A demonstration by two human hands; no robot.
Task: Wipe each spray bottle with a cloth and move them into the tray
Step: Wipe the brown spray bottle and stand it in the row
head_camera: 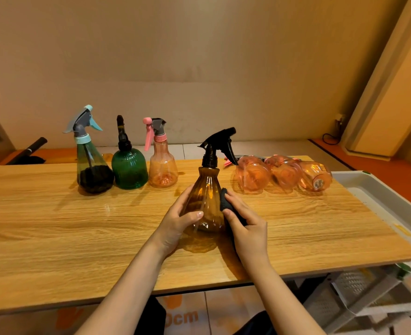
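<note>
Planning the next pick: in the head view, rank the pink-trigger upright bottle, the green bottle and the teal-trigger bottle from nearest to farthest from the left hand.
From the left hand:
1. Pink-trigger bottle, right end of the upright row.
2. Green bottle, middle.
3. Teal-trigger bottle, far left.

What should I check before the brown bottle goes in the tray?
1. Left hand has a grip on the brown bottle: ok.
2. Right hand presses the dark cloth on the bottle: ok.
3. Whole bottle wiped: cannot tell.
4. Bottle upright: ok.
5. White tray has room: ok in the part in view.
6. Three pink bottles lie between bottle and tray, so lift over: not ok for sliding.
</note>
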